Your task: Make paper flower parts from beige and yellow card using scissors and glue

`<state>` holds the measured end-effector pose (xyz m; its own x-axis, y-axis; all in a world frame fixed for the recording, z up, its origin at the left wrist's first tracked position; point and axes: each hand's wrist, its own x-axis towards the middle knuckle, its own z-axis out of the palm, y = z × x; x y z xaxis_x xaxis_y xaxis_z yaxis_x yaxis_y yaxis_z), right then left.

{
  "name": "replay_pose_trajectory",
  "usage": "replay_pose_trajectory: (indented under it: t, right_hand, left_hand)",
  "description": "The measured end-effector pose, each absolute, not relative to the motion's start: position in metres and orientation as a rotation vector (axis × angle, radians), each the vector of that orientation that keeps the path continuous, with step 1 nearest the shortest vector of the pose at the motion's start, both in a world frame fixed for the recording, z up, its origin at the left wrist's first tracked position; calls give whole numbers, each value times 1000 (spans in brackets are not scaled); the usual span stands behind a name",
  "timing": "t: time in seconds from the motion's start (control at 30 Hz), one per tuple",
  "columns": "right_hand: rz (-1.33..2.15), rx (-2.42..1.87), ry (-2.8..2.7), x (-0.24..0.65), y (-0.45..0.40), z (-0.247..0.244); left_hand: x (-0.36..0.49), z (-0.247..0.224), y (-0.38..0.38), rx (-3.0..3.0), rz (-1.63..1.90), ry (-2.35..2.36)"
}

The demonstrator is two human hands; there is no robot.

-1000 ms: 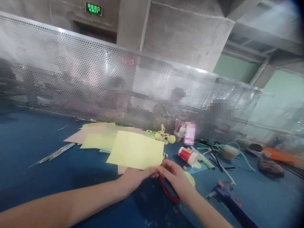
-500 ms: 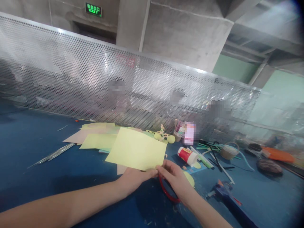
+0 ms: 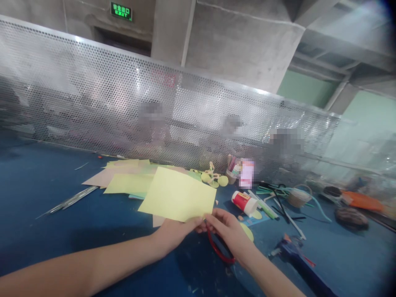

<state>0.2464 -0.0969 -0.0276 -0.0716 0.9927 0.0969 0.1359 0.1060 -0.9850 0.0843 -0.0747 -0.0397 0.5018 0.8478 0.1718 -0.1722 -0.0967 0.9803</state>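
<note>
My left hand [image 3: 177, 233] pinches the lower edge of a pale yellow paper sheet [image 3: 179, 194], which is tilted up above the blue table [image 3: 148, 272]. Close against it, my right hand [image 3: 227, 231] has its thumb and fingers pressed together at the sheet's lower right corner. A red curved loop [image 3: 221, 249] hangs under my right palm; whether it is a handle or a ring I cannot tell. More yellow and pink sheets [image 3: 130, 183] lie behind the held one.
Right of my hands are a red and white bottle [image 3: 244, 203], pipe cleaners [image 3: 280, 202], a small tub [image 3: 298, 198] and a dark blue glue gun [image 3: 297, 260]. Silvery wires [image 3: 72, 201] lie left. A perforated metal screen [image 3: 108, 95] stands behind, with blurred people beyond.
My fingers have shifted slightly at the sheet's lower corner, and more of the curled fingers shows between my hands. The paper has barely moved.
</note>
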Motion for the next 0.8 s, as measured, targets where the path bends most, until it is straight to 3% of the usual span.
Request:
replay_pose_trajectory:
  t: [0.33, 0.8]
  right_hand:
    - [1071, -1254, -1424, 251, -96, -31]
    - [1123, -1229, -1402, 248, -97, -29]
  left_hand:
    - [85, -40, -74, 1118, 892, 592]
    - [85, -37, -77, 1294, 854, 575]
